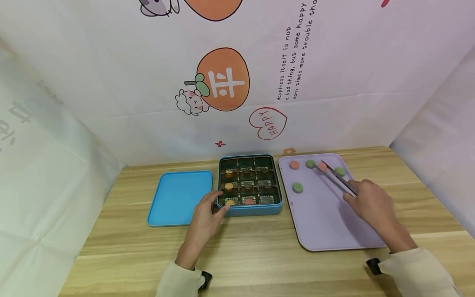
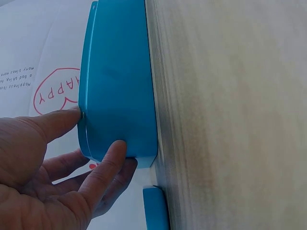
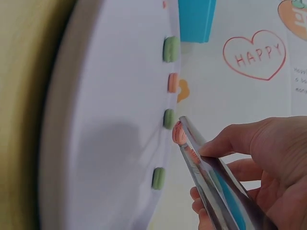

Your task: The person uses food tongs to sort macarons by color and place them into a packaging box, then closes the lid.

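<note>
A blue tin box (image 1: 248,211) with dark compartments stands in the middle of the table; its left column holds orange-yellow cakes (image 1: 229,186), and a pink one (image 1: 249,201) lies in the front row. My left hand (image 1: 219,204) holds the box's front left corner, thumb on the rim and fingers (image 2: 112,153) on the wall (image 2: 120,81). My right hand (image 1: 352,194) grips metal tongs (image 1: 335,179) over the lilac tray (image 1: 326,222). The tong tips (image 3: 184,132) close around a pink cake (image 3: 177,134) lying on the tray.
The box's blue lid (image 1: 179,198) lies flat to the left of it. On the tray's far end are another pink cake (image 1: 294,165) and three green ones (image 1: 310,163) (image 1: 339,171) (image 1: 297,187). Printed fabric walls enclose the table on three sides.
</note>
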Tool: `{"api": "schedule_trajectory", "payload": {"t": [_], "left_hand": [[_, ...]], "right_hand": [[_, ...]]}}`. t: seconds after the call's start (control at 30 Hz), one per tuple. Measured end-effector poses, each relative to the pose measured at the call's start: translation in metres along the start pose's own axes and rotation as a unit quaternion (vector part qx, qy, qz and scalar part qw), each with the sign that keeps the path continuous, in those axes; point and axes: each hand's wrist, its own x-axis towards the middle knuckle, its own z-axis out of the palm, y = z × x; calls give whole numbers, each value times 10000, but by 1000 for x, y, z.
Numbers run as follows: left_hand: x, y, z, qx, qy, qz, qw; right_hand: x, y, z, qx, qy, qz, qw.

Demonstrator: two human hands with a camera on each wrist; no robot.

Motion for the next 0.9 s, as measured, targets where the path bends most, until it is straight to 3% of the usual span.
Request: {"api": "schedule_trajectory", "payload": {"t": [0.37, 0.73, 0.9], "left_hand": [[0, -1, 0, -5, -14, -17, 10000], [0, -1, 0, 51, 1, -2, 10000], [0, -1, 1, 48, 3, -4, 10000]], "right_hand": [[-5, -35, -11, -51, 262, -271, 9993], [-13, -82, -13, -68, 730, -977, 9925], [-16, -100, -10, -41, 695, -1017, 9924]]}}
